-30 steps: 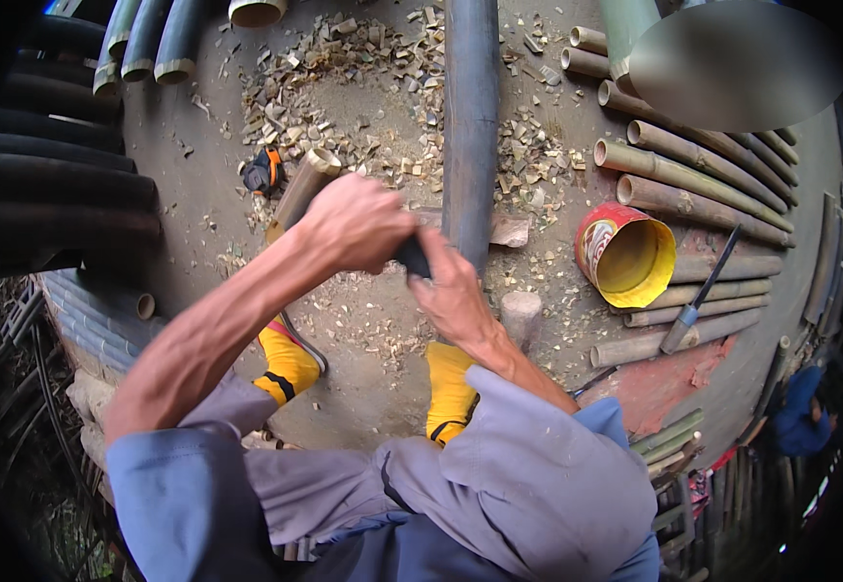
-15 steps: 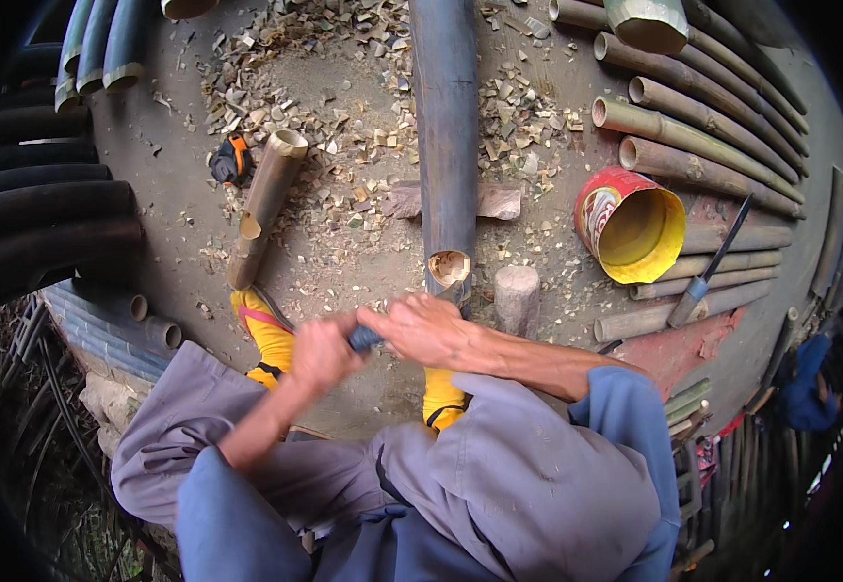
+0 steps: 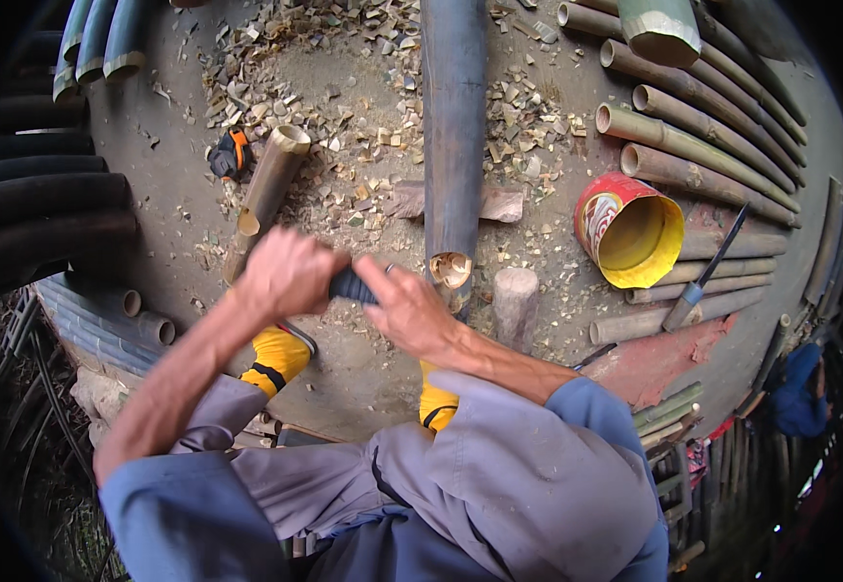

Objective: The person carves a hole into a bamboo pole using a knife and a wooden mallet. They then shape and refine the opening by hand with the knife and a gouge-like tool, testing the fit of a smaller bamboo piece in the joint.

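My left hand (image 3: 291,274) is closed around one end of a dark blue-grey wrapped handle (image 3: 352,286), and looks slightly blurred. At the handle's other end, my right hand (image 3: 410,308) has its fingers bent over it. Whatever the handle belongs to is hidden under my right hand and forearm. Just beyond that forearm a thin dark pointed piece (image 3: 596,356) shows; I cannot tell whether it is part of the same tool. Close ahead of my right hand lies a thick dark bamboo pole (image 3: 453,136), its near end notched with a pale fresh cut, resting across a wood block (image 3: 501,203).
A short notched bamboo piece (image 3: 271,184) and an orange-black tape measure (image 3: 231,153) lie left. Bamboo chips (image 3: 344,97) litter the ground. Right are a stub post (image 3: 516,306), a red-yellow can (image 3: 627,231), a knife (image 3: 708,270) and bamboo poles (image 3: 703,173). My yellow boots (image 3: 277,361) are below.
My left hand has moved up and away from me, its forearm swinging left. My right hand shifts slightly, exposing more of the handle. My left boot has drawn back from the short bamboo piece.
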A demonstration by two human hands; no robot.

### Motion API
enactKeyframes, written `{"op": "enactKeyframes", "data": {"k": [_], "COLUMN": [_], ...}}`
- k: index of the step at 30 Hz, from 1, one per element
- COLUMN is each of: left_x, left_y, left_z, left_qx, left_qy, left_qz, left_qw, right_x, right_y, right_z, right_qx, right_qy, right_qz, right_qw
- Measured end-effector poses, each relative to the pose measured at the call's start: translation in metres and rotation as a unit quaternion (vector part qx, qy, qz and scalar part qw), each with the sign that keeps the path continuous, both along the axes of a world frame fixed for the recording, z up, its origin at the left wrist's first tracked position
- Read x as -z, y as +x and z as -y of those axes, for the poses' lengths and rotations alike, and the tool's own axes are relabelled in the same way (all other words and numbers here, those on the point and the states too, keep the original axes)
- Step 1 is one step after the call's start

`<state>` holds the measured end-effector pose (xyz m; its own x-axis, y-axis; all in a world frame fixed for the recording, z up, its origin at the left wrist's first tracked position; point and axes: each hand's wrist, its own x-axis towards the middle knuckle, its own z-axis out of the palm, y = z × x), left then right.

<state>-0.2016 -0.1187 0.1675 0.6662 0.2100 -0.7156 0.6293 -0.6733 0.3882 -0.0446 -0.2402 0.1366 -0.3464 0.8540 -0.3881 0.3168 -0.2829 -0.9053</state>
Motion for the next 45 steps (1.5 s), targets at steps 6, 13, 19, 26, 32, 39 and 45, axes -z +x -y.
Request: {"op": "enactKeyframes", "data": {"k": [6,13,19,26,32,39,45], "left_x": [0.008,0.001,-0.005,0.002,0.013,-0.012,-0.045], "left_y": [-0.024,-0.004,0.001,0.031,-0.032,-0.002,0.094], "left_z": [0.033,0.013,0.169,0.229,0.136,0.014,-0.048], "left_qx": [-0.036,-0.058,-0.408,-0.668,-0.451,-0.105,0.141], "left_qy": [-0.001,-0.009,-0.048,-0.112,-0.037,0.052,0.086], "left_qz": [0.045,-0.022,-0.064,0.035,0.043,0.007,0.005], "left_qw": [0.998,0.998,0.909,0.735,0.891,0.993,0.986], "right_x": [0.000,-0.001,0.010,-0.004,0.011,0.001,0.003], "right_y": [-0.008,0.006,0.031,0.024,0.002,0.009,0.025], "right_z": [0.015,-0.004,0.023,-0.003,-0.010,-0.014,-0.011], "right_qx": [-0.043,-0.050,-0.401,-0.553,-0.330,-0.034,0.256], "right_qy": [0.062,-0.003,0.119,0.131,0.148,0.159,0.114], "right_qz": [0.069,0.013,0.054,0.073,0.112,0.121,0.069], "right_qw": [0.995,0.999,0.907,0.819,0.926,0.979,0.957]}}
